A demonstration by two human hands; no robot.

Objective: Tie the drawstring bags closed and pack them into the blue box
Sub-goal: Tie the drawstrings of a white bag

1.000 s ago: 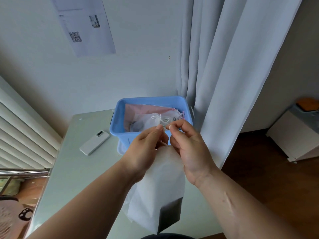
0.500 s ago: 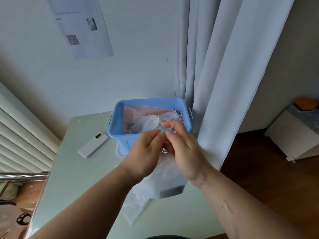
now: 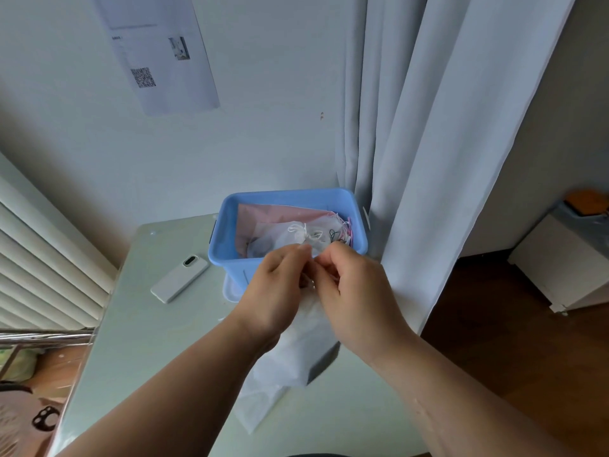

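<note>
left hand (image 3: 276, 288): curled, pinching neck of white translucent fabric drawstring bag (image 3: 298, 351) | right hand (image 3: 357, 296): likewise, frame centre

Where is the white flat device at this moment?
In the head view, the white flat device lies on the table, just left of the blue box and beyond the left hand, apart from both.

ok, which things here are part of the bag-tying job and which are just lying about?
Job:
left hand and right hand, both pinching the top of the white bag
blue box
tied bag and pink bag inside it

Lying about:
white device on the table
wall sheet
curtain
cabinet
</note>
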